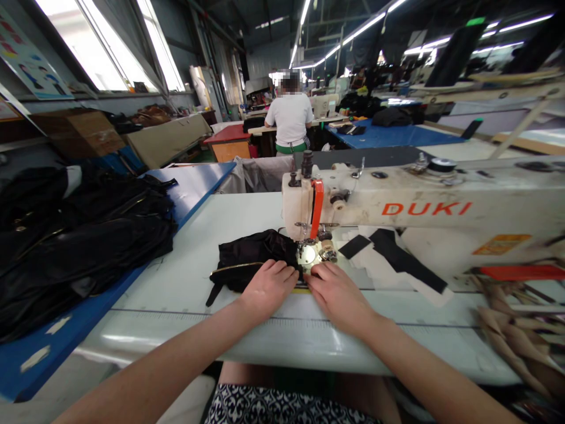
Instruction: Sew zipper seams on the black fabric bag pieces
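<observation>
A black zippered fabric piece [251,253] lies bunched on the sewing machine's bed, left of and below the needle area. A gold-toothed zipper [236,268] runs along its near side. My left hand [271,287] presses on the near right part of this piece with curled fingers. Close beside it, my right hand [333,291] is closed at the fabric's right edge, just in front of the lit needle plate [308,254]; its fingers hide most of what they grip. The white sewing machine [424,200] stands over the work, its needle tip too small to make out.
Black cut pieces [408,259] and white paper sheets [430,290] lie under the machine arm. On the left, black zippered bags [88,229] are heaped on a blue table [132,277]. Tan strips [514,335] hang at the right. Ahead, a person in white [290,118] sits facing away.
</observation>
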Demonstrator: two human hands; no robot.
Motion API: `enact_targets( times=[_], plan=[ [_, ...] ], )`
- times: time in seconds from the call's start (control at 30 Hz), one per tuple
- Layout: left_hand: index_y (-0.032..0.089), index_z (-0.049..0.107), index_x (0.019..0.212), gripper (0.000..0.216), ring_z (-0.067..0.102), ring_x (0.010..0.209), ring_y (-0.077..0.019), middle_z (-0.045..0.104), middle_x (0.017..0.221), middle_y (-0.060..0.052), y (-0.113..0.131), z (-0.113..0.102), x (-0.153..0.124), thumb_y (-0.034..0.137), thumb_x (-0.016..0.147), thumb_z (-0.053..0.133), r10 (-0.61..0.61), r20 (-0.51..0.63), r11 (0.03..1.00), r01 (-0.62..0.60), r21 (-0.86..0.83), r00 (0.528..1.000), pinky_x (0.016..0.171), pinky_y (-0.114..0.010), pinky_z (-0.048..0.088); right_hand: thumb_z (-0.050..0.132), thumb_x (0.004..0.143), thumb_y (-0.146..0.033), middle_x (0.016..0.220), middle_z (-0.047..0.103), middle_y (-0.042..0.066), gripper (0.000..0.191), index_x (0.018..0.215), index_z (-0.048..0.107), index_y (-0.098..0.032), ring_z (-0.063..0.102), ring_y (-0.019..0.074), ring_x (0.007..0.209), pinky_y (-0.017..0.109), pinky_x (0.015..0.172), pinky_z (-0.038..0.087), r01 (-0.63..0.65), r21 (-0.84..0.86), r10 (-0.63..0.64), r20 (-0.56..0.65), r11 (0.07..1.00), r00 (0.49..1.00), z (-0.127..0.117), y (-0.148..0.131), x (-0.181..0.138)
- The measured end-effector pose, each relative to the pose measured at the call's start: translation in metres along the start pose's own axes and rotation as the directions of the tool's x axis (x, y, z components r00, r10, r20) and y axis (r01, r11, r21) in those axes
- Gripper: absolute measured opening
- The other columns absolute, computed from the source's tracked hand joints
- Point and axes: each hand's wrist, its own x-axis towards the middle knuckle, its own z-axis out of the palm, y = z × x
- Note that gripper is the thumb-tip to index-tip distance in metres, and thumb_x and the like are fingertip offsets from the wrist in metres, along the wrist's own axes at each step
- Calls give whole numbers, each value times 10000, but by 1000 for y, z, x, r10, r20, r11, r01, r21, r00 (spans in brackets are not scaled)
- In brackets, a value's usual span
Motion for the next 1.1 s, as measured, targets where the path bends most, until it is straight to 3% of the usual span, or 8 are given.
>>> enact_targets(
  times=[0.3,0.63,0.9,1.1],
  plan=[
    [134,556,1107,222,518,953,-213,625,1024,-77,-1,-2,3,156,943,409,19,31,999,-18,-32,999,811,-351,399,453,904,-156,891,558,65,193,960,637,-172,475,215,899,359,826,419,8,3,-8,-11,1000,1000,-1,0,-1],
    [149,546,1150,241,508,995,-209,622,1053,-69,-4,3,0,182,935,442,5,-1,996,-5,-92,1000,848,-346,385,496,878,-150,905,568,75,175,980,638,-160,478,227,905,373,836,420,56,-107,-53,26,993,998,-3,-2,-1],
    [147,569,1110,225,513,968,-206,627,1011,-64,-6,0,2,166,916,455,31,17,995,-29,-94,999,844,-341,382,451,899,-140,886,583,66,207,935,651,-176,497,206,896,342,815,430,1,16,-1,-30,1000,1000,-2,1,3],
    [138,582,1074,230,522,943,-211,625,980,-75,-5,-9,1,148,884,452,50,28,993,-46,-107,998,834,-348,392,448,904,-147,865,582,68,217,974,653,-164,490,212,896,345,820,430,16,4,-16,-37,1000,999,0,-4,7]
  ],
)
